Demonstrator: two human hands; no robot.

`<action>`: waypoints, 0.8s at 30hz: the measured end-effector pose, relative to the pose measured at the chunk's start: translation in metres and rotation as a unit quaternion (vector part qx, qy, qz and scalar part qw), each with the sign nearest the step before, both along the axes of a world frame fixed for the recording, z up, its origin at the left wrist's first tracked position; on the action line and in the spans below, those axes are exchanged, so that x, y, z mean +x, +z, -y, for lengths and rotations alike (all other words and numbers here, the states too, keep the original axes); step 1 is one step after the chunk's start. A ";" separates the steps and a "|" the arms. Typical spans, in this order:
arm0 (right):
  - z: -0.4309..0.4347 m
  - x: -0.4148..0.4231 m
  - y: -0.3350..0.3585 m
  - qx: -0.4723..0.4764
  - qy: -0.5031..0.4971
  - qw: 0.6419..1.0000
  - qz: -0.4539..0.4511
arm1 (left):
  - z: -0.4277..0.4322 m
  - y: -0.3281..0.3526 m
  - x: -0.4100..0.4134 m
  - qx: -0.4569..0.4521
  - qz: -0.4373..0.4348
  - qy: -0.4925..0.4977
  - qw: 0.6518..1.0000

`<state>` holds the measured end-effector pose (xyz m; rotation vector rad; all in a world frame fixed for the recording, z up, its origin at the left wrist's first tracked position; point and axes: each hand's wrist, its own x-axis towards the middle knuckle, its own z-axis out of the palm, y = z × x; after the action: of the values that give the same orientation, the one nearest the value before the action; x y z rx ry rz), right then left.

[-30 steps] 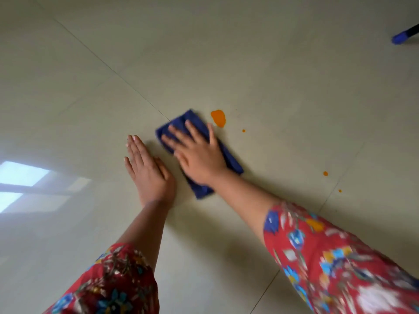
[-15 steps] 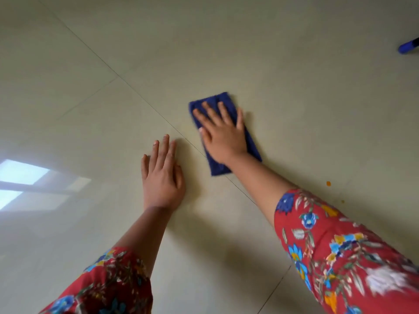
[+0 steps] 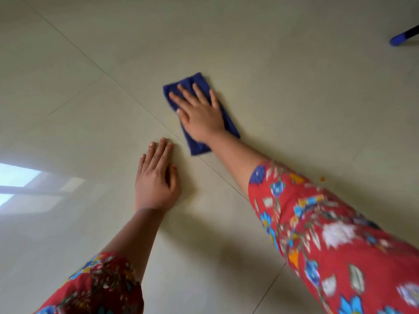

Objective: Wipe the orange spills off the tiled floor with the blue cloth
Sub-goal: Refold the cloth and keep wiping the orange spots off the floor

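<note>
No text, label, brand, number or sign can be read: none on the cloth (image 3: 197,81), the floor (image 3: 294,98) or the sleeves (image 3: 328,234), whose print is flowers only.
</note>
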<state>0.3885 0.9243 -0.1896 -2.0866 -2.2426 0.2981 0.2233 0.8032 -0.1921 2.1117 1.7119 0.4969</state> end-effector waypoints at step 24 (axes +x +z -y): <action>0.204 0.087 -0.006 0.043 -0.354 0.934 0.038 | 0.005 0.000 0.003 0.014 0.005 -0.052 0.999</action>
<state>0.4753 0.7205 -0.1960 -2.6926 -1.3446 0.0647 0.2259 0.7980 -0.1921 2.2012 1.5881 0.5024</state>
